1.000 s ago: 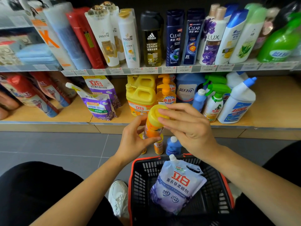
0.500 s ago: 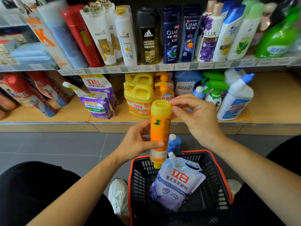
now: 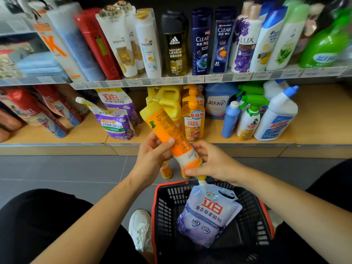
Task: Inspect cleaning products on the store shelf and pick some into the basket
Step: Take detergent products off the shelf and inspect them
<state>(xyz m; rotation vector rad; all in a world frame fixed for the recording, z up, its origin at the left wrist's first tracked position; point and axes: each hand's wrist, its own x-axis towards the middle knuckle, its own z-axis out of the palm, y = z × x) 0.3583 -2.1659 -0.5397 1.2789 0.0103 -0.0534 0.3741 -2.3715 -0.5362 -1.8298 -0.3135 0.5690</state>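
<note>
Bottle point(image 3: 169, 130) now tilts cap up-left, not upright as 0.5 s ago; your right hand point(image 3: 217, 164) pinches its base instead of the cap, left hand point(image 3: 150, 159) wraps the middle, above the basket point(image 3: 155, 206) w/ 1 pouch point(image 3: 209, 212), so prob. inspecting, no drop yet.

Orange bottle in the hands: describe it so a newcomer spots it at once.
Start at the red-rimmed black basket on the floor in front of the shelves. Just above it, the left hand and right hand grip an orange bottle with a yellow cap. Unlike the upright pump bottles on the lower shelf behind it, it is tilted, cap up-left, off the shelf.
</note>
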